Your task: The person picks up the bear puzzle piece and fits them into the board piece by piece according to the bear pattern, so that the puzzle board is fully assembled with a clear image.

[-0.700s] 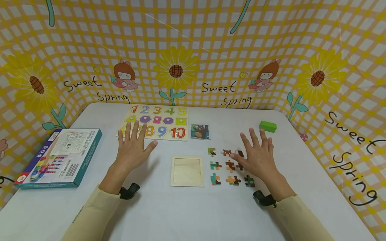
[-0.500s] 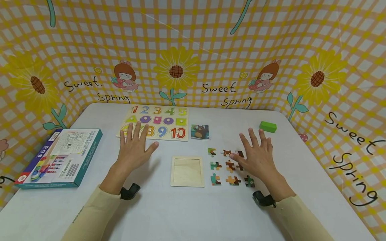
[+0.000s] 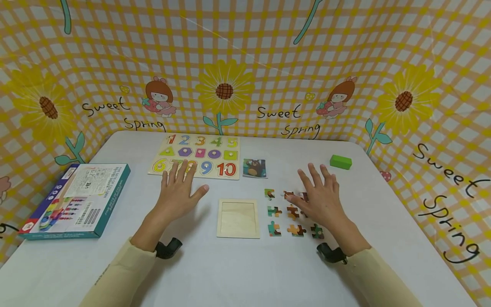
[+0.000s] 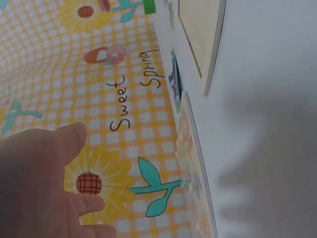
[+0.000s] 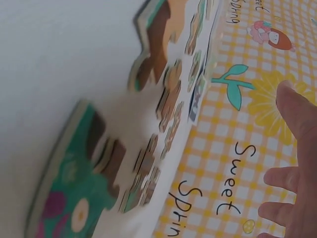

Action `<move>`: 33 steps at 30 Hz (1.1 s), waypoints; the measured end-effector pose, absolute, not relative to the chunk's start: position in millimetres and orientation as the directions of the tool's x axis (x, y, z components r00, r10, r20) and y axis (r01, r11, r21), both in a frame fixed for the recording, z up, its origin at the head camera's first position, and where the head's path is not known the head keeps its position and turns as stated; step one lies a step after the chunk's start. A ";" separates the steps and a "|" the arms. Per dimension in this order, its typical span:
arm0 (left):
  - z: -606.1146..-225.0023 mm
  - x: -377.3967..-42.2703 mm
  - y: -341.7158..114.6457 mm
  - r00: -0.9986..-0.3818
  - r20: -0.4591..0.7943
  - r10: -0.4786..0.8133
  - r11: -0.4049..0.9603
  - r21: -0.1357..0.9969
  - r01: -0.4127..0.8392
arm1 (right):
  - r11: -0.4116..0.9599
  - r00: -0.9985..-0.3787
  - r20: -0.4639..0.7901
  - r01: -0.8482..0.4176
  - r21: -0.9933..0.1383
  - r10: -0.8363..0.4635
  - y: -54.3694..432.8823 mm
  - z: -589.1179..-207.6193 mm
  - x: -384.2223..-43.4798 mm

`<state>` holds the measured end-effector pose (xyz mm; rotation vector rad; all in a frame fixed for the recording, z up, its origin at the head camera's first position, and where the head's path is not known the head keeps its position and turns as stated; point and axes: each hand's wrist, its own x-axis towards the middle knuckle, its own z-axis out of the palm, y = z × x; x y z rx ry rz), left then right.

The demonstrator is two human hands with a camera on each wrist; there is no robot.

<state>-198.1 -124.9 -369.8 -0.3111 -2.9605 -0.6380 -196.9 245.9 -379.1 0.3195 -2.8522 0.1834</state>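
Note:
My left hand (image 3: 177,196) hovers with spread fingers, its fingertips overlapping the lower edge of the wooden number board (image 3: 199,154) in the head view. Nothing is in it. My right hand (image 3: 322,202), also spread and holding nothing, is over the right side of several loose jigsaw pieces (image 3: 274,229) and hides part of them. In the right wrist view a green jigsaw piece (image 5: 74,183) with flowers lies nearest the camera. Between the hands lies a square wooden puzzle frame (image 3: 238,218), with no pieces inside.
A flat boxed toy (image 3: 76,200) lies at the left of the white table (image 3: 230,273). Behind the frame is a bear picture tile (image 3: 255,168). A green block (image 3: 340,162) sits at the back right. Checked cloth (image 3: 245,55) walls the back and sides.
Both hands have drifted inward a little, the left one rightward and slightly toward me, the right one leftward. The objects on the table have stayed in place.

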 end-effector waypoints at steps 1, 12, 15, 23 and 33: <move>-370.5 -197.7 -123.8 -0.974 0.130 0.185 0.888 0.404 0.222 | 0.967 -0.941 0.273 -0.234 -0.100 -0.199 244.4 -378.8 -197.4; -379.0 -192.0 -113.9 -0.961 0.129 0.244 0.827 0.490 0.275 | 0.951 -0.947 0.235 -0.259 -0.167 -0.217 229.8 -376.2 -203.3; -381.0 -190.6 -111.3 -0.958 0.133 0.252 0.806 0.519 0.284 | 0.943 -0.946 0.225 -0.276 -0.187 -0.233 226.1 -373.9 -203.9; -387.2 -189.0 -103.5 -0.955 0.133 0.266 0.766 0.572 0.293 | 0.922 -0.940 0.208 -0.315 -0.227 -0.270 218.4 -375.4 -210.0; -393.3 -186.5 -96.4 -0.951 0.148 0.273 0.702 0.645 0.302 | 0.892 -0.929 0.185 -0.362 -0.270 -0.321 210.4 -377.1 -217.2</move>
